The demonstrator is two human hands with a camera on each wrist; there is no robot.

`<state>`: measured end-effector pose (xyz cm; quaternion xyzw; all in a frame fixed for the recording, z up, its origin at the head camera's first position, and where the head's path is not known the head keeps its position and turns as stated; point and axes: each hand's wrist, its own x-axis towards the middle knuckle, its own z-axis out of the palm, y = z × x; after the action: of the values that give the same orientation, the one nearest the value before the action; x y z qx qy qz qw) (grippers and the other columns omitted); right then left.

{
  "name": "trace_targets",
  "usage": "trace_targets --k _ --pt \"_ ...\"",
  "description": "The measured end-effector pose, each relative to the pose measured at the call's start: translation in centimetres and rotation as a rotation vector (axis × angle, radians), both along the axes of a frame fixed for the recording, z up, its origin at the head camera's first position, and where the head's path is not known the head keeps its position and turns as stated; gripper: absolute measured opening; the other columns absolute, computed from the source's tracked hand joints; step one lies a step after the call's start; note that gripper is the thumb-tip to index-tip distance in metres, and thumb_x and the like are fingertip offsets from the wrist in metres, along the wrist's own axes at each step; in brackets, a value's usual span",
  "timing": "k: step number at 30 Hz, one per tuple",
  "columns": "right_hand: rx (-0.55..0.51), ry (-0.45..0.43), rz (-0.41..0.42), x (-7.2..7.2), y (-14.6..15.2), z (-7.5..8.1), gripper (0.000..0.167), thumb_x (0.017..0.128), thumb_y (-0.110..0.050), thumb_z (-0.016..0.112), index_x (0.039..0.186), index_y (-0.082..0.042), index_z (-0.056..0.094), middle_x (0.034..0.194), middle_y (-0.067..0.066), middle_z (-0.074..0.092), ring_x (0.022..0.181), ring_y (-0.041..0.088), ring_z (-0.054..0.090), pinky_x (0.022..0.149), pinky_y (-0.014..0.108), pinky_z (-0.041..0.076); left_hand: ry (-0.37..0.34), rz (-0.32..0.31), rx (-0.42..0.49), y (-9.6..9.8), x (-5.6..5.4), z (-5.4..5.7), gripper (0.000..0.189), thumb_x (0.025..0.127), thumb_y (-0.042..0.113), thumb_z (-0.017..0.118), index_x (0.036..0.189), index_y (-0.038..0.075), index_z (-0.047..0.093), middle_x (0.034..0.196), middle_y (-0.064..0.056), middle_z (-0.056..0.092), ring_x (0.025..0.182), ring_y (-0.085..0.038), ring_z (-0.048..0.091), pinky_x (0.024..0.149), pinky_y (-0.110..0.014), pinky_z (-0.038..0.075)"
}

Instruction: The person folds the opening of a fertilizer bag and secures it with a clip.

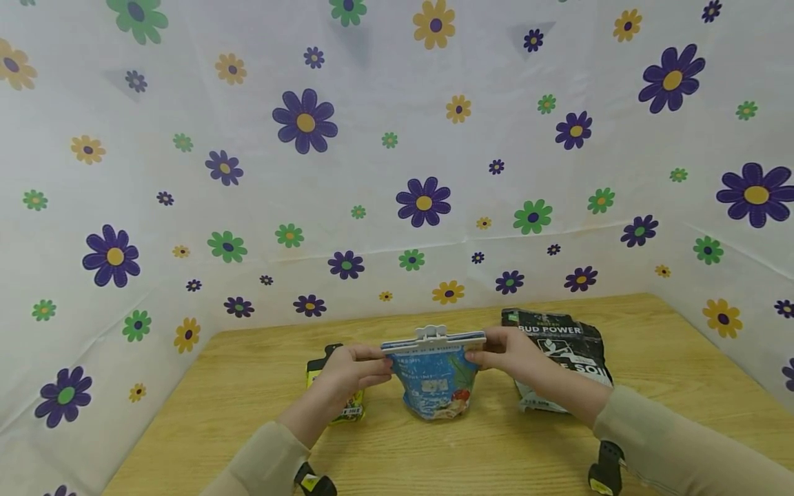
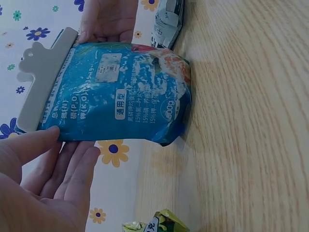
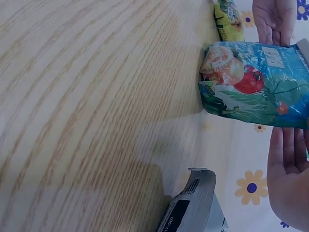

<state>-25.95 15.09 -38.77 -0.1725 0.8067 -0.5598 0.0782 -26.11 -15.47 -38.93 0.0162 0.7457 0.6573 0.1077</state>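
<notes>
A blue plastic bag [image 1: 431, 386] of plant fertilizer, with vegetables printed on it, is upright at the middle of the table [image 1: 422, 458]. Across its top runs a long pale bag clip [image 1: 432, 339], which presses the bag's mouth flat. My left hand [image 1: 349, 372] pinches the bag's upper left edge just below the clip, thumb in front and fingers behind. On the opposite side my right hand [image 1: 513, 353] grips the upper right corner near the clip's end. The bag's bottom [image 2: 186, 96] is right at the tabletop in the left wrist view.
Behind my left hand is a yellow and black packet [image 1: 353, 408], partly covered. A larger black and white soil bag [image 1: 558, 344] stands to the right, with my right forearm crossing in front of it. White flowered cloth [image 1: 384, 172] encloses the table's back and sides.
</notes>
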Motion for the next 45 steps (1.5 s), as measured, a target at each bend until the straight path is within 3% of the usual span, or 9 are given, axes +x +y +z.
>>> trace_targets --k 14,24,31,45 --pt "0.024 0.039 -0.021 0.04 -0.23 0.07 0.029 0.103 -0.016 0.071 0.124 0.004 0.072 0.107 0.011 0.078 0.094 0.013 0.071 0.098 0.053 0.062 0.018 0.003 -0.04 -0.02 -0.01 0.19 0.026 0.102 -0.003 0.066 0.125 -0.013 0.067 0.127 -0.027 0.069 0.115 -0.037 0.076 0.106 -0.049 0.061" --pt "-0.008 0.036 -0.034 -0.1 -0.45 0.11 0.028 0.104 -0.011 0.069 0.125 0.007 0.071 0.109 0.015 0.078 0.092 0.012 0.071 0.096 0.051 0.064 0.008 0.021 -0.045 -0.03 -0.02 0.47 0.022 0.101 -0.003 0.068 0.12 -0.012 0.07 0.12 -0.021 0.072 0.102 -0.027 0.08 0.1 -0.044 0.064" --pt "-0.027 0.011 -0.065 -0.22 -0.59 0.09 0.028 0.105 -0.01 0.068 0.126 0.008 0.071 0.113 0.015 0.078 0.093 0.011 0.072 0.096 0.05 0.064 0.008 0.03 -0.06 0.05 -0.17 0.56 0.022 0.101 -0.002 0.068 0.121 -0.012 0.071 0.121 -0.024 0.074 0.099 -0.025 0.08 0.1 -0.046 0.064" --pt "0.001 -0.013 -0.103 0.0 -0.97 -0.13 0.025 0.105 -0.015 0.069 0.112 0.007 0.075 0.095 0.007 0.077 0.083 0.015 0.073 0.091 0.048 0.066 0.02 -0.006 -0.077 -0.19 -0.17 0.94 0.021 0.101 0.003 0.071 0.117 -0.009 0.075 0.103 -0.011 0.078 0.083 -0.013 0.076 0.088 -0.035 0.068"
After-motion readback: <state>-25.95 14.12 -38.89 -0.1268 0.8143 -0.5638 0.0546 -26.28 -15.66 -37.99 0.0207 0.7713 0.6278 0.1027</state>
